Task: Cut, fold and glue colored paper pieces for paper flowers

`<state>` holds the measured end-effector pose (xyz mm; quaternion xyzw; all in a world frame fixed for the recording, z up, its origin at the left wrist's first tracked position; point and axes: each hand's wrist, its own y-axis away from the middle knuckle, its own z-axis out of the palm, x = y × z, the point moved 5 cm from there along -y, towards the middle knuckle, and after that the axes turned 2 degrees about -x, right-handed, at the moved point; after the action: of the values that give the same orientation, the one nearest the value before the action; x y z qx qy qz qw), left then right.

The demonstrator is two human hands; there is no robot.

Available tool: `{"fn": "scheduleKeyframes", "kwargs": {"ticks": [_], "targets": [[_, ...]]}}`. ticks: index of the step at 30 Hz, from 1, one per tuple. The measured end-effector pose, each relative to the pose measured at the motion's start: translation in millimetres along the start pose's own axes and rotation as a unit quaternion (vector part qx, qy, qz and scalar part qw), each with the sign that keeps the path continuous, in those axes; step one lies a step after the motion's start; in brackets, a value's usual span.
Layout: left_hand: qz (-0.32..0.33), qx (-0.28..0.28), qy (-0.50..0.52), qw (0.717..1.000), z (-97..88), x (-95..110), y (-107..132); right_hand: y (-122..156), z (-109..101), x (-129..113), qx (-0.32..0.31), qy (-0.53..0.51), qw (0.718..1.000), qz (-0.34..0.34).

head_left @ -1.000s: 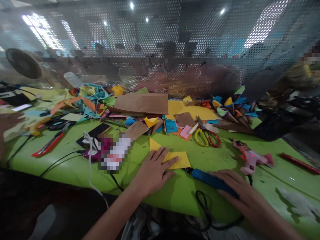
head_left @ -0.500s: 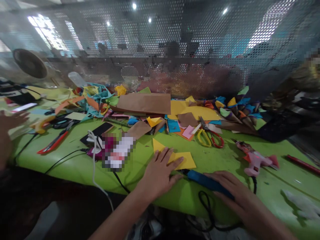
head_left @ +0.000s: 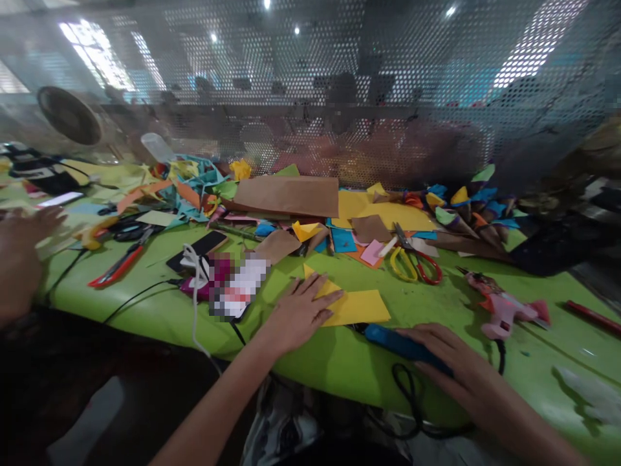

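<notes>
My left hand [head_left: 299,312] lies flat, fingers spread, over a piece of folded yellow paper [head_left: 361,307] near the table's front edge. The paper's pointed corner shows beyond my fingertips and a straight-edged part shows to the right. My right hand [head_left: 444,353] is wrapped round a blue-handled tool [head_left: 400,343], thumb on the near side and fingers on the far side. Its dark tip points left, just below the paper; its exact kind is unclear. A looped black cord [head_left: 410,395] hangs at the table edge below this tool.
Scissors [head_left: 410,254] with yellow and red handles lie beyond the paper. A pink glue gun [head_left: 504,314] is at right. Left are a purple socket block [head_left: 216,275], a dark phone [head_left: 198,249] and red-handled pliers [head_left: 121,262]. Another person's hand [head_left: 24,252] is far left. Paper scraps line the back.
My left hand has slid a little left across the yellow paper, uncovering more of it. My right hand stays on the blue-handled tool. The whole view has shifted slightly.
</notes>
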<state>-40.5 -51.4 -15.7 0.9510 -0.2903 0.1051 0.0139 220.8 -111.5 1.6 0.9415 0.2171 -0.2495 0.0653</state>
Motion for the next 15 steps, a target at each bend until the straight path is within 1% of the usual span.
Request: {"fn": "scheduleKeyframes", "kwargs": {"ticks": [4,9,15], "targets": [[-0.002,0.009,-0.001,1.0,3.1,1.0,0.6,-2.2,0.6,-2.4,0.0,-0.005,1.0,0.0],[-0.003,0.006,-0.001,1.0,2.4,3.3,-0.1,-10.5,7.7,-18.9,-0.024,-0.014,1.0,-0.015],[0.0,0.013,0.004,1.0,4.4,0.8,-0.5,-16.4,9.5,-28.0,-0.017,-0.001,0.999,-0.037]]}}
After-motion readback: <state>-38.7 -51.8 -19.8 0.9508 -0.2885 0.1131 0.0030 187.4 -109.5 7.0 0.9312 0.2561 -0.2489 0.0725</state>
